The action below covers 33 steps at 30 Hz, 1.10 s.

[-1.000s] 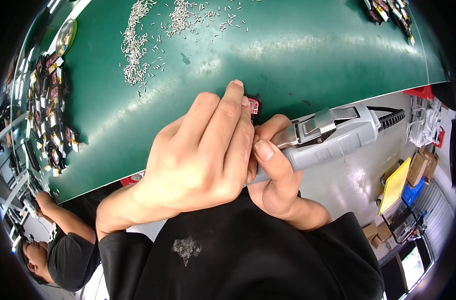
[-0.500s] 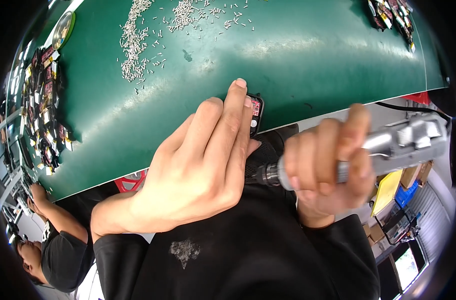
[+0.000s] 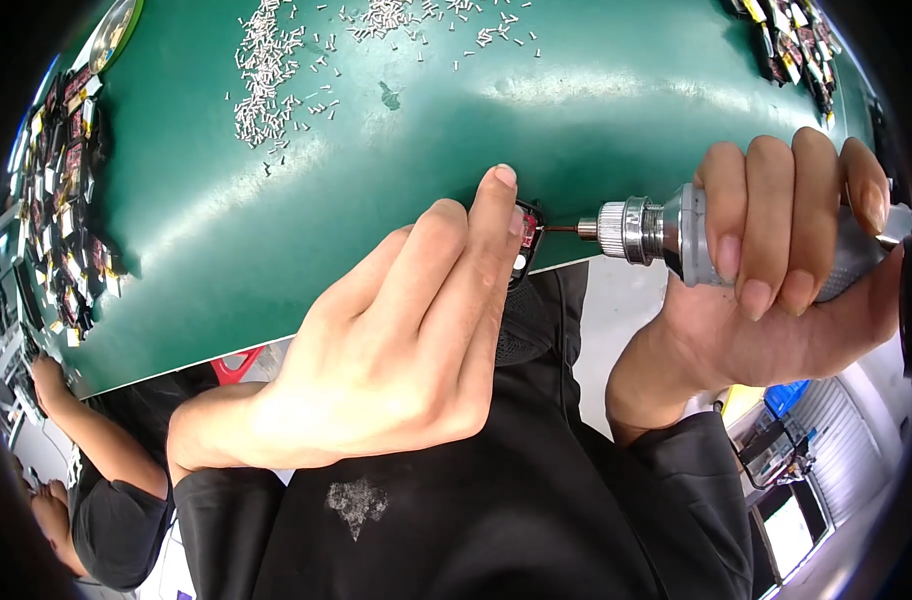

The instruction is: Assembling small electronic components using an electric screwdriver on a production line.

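Note:
My left hand (image 3: 396, 330) grips a small black-cased device (image 3: 524, 262) at the table's near edge. Red circuitry and a white round part show along its right side; my fingers cover the rest. In my right hand (image 3: 776, 220) is a grey electric screwdriver (image 3: 681, 235), held level with its fingers wrapped round the body. The thin bit (image 3: 561, 229) points left and its tip meets the device's red part, or comes very close. Whether a screw sits under the tip is too small to tell.
Loose small screws (image 3: 266, 80) lie spread over the green table (image 3: 396, 140) at the far side. Piles of similar black devices (image 3: 71, 200) line the left, with more (image 3: 796, 45) at the far right. At lower left a co-worker's arm (image 3: 106, 425) reaches to the table.
My right hand has swung the electric screwdriver up and right, so its bit now points at the device. The left hand keeps its grip, shifted slightly right in the picture.

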Motion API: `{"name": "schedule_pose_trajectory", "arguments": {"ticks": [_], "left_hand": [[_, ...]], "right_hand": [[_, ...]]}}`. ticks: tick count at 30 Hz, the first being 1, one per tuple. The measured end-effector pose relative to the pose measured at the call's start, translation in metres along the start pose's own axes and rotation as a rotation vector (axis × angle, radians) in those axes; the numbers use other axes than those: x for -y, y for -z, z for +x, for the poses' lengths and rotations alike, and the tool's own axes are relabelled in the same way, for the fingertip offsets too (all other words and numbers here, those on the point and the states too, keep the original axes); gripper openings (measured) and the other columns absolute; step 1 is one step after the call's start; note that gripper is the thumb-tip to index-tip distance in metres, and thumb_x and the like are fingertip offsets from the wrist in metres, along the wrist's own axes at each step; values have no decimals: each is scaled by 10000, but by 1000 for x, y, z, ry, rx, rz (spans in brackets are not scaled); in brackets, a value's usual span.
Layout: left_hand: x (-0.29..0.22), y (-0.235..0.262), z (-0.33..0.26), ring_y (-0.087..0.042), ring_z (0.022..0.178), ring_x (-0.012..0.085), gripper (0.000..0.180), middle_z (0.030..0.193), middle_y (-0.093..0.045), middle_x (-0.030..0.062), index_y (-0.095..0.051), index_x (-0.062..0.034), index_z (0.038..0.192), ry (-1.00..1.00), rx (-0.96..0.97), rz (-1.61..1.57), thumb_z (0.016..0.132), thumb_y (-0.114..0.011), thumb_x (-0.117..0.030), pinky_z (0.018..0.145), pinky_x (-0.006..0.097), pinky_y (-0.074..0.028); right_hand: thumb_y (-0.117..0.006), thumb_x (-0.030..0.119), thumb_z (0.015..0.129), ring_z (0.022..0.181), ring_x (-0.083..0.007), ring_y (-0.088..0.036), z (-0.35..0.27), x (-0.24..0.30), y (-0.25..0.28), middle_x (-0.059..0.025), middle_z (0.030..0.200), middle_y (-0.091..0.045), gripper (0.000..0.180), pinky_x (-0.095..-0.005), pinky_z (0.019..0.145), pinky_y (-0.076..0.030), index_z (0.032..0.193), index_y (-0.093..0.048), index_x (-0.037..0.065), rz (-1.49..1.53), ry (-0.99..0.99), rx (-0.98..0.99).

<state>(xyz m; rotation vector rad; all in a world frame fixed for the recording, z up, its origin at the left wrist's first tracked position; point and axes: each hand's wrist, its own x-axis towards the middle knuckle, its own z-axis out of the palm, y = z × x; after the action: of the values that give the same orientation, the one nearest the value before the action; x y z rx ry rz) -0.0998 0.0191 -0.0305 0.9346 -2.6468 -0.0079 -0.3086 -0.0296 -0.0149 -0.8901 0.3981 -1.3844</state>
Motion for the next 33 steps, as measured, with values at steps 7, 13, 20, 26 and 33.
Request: {"name": "schedule_pose_trajectory", "arguments": {"ticks": [7,13,20,26,33], "left_hand": [[7,-5,-5,-583,701,244,404,1040,-630,237,-637,140,937,-26,-51,41,571,-653,-30,580,298,-515],[7,-8,-3,-583,707,245,421,1022,-628,239,-638,144,932,-13,-90,-41,552,-650,-35,580,306,-517],[7,-4,-2,-584,726,261,444,1033,-616,249,-628,155,925,4,-41,-94,535,-657,-56,591,320,-520],[2,-1,1,-583,735,278,424,1035,-611,250,-615,159,896,82,-42,-206,538,-682,-58,581,329,-514],[1,-8,-1,-584,725,282,381,1035,-613,248,-617,149,902,83,-127,-191,588,-700,-51,570,333,-511]], "right_hand": [[-457,370,926,466,-100,-428,4,-6,3,5,571,-434,334,-259,541,-386,940,-541,46,-46,-54,74],[-427,353,954,446,-101,-417,11,-3,0,5,561,-429,291,-260,540,-381,920,-513,77,-113,-125,128],[-472,342,940,435,-97,-410,5,-1,-8,5,545,-423,268,-263,521,-368,914,-508,79,-99,-70,77],[-546,289,861,422,-99,-431,1,-1,-18,12,528,-446,222,-243,491,-370,883,-510,71,2,-3,19],[-535,278,863,433,-100,-434,1,0,-12,13,532,-444,214,-246,498,-373,897,-513,68,15,7,4]]}}
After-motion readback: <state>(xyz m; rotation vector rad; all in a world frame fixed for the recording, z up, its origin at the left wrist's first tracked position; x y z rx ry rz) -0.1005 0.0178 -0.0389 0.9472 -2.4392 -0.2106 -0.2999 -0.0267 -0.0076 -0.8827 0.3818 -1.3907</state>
